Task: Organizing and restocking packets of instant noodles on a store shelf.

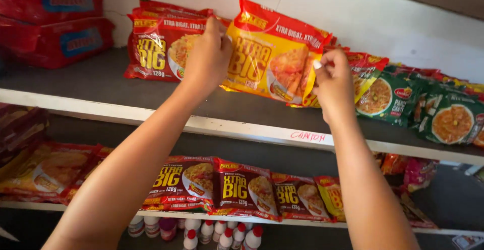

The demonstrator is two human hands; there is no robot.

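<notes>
Both my forearms reach up from the bottom edge. On the left, my left hand (206,58) pinches the yellow noodle packet (272,58) by its left edge, grip closed on it. My right hand (333,81) nips its right edge, fingers shut. It leans above the upper shelf (101,86), between red packets (156,43) and green packets (418,104).

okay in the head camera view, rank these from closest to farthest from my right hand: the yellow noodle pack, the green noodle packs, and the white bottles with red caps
1. Yellow noodle pack: pinched in the right hand, upper shelf.
2. Green noodle packs: just to its right, same shelf.
3. White bottles with red caps: far below, under the lower shelf, to the left.
</notes>
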